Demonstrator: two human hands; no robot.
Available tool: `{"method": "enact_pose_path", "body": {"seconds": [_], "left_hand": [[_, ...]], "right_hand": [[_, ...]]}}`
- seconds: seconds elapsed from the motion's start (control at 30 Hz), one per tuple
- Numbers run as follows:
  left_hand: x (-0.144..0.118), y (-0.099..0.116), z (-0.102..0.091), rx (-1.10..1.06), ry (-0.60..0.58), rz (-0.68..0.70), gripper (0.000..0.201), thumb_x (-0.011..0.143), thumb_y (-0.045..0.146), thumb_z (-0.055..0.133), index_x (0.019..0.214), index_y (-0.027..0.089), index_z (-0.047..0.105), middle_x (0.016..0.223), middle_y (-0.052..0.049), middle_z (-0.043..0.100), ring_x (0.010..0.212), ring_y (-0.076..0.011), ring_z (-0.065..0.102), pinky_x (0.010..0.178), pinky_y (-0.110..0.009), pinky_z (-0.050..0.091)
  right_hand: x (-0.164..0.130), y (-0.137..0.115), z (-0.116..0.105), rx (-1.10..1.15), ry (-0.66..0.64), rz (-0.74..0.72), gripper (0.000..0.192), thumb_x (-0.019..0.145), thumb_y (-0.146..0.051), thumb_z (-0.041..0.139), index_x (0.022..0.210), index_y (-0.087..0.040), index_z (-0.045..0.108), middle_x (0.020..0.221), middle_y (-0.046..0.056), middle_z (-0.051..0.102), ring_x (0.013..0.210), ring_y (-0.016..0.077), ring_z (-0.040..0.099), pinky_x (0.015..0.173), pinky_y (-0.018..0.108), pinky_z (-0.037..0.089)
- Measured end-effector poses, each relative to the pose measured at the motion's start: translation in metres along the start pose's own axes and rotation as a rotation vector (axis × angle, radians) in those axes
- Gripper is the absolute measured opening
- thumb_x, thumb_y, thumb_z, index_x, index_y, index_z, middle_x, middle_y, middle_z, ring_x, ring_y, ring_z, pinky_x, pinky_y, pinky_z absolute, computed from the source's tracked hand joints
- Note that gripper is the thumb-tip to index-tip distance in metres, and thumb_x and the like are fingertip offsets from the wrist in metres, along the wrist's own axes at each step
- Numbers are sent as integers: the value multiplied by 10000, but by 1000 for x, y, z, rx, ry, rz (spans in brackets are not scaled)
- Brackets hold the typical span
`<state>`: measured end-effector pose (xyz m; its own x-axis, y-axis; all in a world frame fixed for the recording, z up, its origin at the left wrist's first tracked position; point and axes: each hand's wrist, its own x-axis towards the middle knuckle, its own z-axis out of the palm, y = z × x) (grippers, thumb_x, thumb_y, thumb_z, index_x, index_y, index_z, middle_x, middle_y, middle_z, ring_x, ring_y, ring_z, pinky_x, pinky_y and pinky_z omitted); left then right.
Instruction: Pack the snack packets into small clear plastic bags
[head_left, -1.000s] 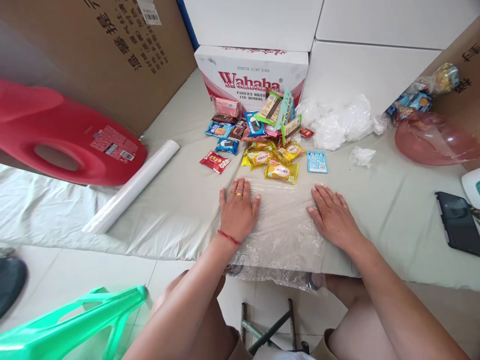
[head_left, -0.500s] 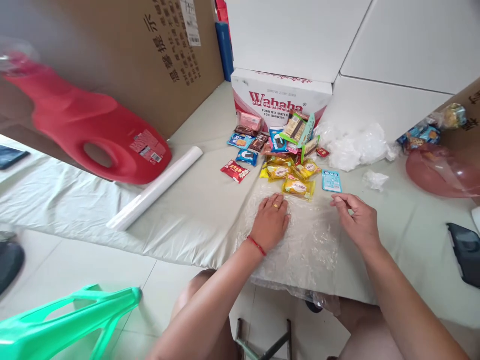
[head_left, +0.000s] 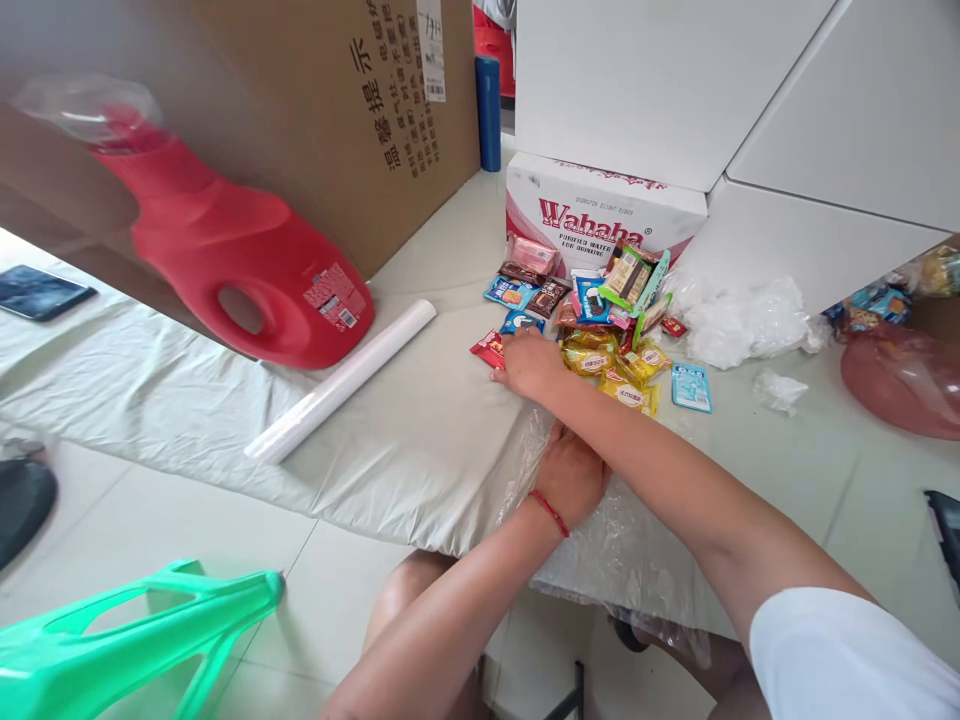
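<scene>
My right hand [head_left: 531,362] reaches across over my left arm, its fingers closed at the red snack packet [head_left: 487,349], whose right part they hide. A small blue packet [head_left: 522,322] lies just behind those fingers. Under my right forearm, my left hand [head_left: 576,472], with a red cord bracelet, rests on a clear plastic sheet [head_left: 622,550]; its fingers are stretched out and partly covered. Yellow-wrapped snacks [head_left: 628,393] lie beyond the sheet. Behind them are more wrapped snacks, among them a green-edged packet [head_left: 627,276] and a brown packet [head_left: 549,297].
A white Wahaha carton [head_left: 600,215] stands behind the snacks. Crumpled plastic [head_left: 739,320] and a light-blue packet [head_left: 691,387] lie to the right. Leftward are a white roll [head_left: 345,380], a red jug [head_left: 255,260] and a large cardboard box [head_left: 300,110]. A green stool [head_left: 142,630] stands below.
My right hand has moved left across my left arm to the red packet. My left hand has stayed on the plastic sheet. The view has shifted slightly.
</scene>
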<state>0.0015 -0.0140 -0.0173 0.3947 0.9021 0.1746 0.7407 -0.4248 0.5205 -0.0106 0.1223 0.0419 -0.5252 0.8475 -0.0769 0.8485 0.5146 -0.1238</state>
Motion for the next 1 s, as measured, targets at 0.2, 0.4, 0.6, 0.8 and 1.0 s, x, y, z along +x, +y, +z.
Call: {"method": "enact_pose_path", "body": {"seconds": [0.2,0.4,0.6,0.8,1.0], "left_hand": [[1,-2,-16,-36,-12,41,444,1023,276,404,1430,180,555,1424,-118,639,1402,-284,510,1244,-521,312],[1,-14,-21,119,-38,20,342,966,114,435,1198,122,687,1327,-136,690,1425,-279,479,1224,-475,322],[-3,-32,-30,177,-83,-100,424,960,93,419,1320,161,632,1479,-92,604,1495,-261,400,1242,-517,279],[-7,-36,-30,223,-99,-127,507,976,99,358,1441,171,546,1573,-97,507,1512,-272,378,1232,-561,277],[-4,-33,-30,249,-109,-151,537,971,90,347,1465,183,536,1599,-100,469,1516,-296,369,1236,-571,265]], "right_hand": [[-29,13,-19,57,125,-3,377,933,-345,606,1218,-104,656,1233,196,655,1191,345,563,902,418,529],[-152,75,-42,540,380,187,418,914,-457,653,1249,-207,651,1035,61,684,811,196,620,731,323,511],[-243,100,-10,533,306,127,419,941,-411,659,1322,-245,603,1024,56,639,735,160,565,700,316,515],[-233,87,11,441,184,8,383,970,-424,607,1311,-254,649,1247,103,670,1157,259,631,976,416,535],[-166,155,-20,322,362,434,274,958,-319,528,1023,-202,767,967,61,774,885,231,706,856,368,542]]}}
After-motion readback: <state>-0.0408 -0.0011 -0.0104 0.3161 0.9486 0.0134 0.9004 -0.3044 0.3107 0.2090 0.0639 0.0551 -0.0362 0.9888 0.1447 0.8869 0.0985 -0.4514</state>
